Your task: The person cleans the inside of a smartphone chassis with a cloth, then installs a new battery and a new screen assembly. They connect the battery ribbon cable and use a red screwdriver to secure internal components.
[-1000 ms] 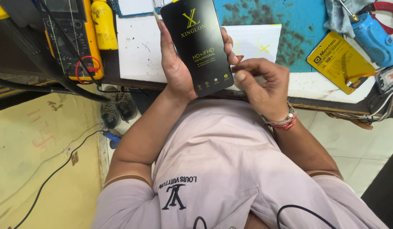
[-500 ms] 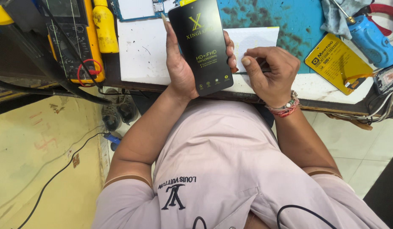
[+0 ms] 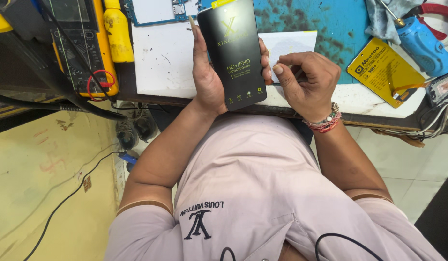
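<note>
Gripping the black phone screen panel upright, the left hand wraps its edge; the right hand curls beside it, pinching nothing visible, film unpeeled.

Left hand palm hidden behind black phone screen; screen's top edge cropped.

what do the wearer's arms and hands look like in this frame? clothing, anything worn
Both arms are bare from above the elbow down; no gloves. Short sleeves of a pale pinkish-grey shirt end in a darker band. The right hand has a stack of beaded and red thread bracelets at the wrist. The left hand wears nothing visible. A thin black cable runs over the shirt.
</note>
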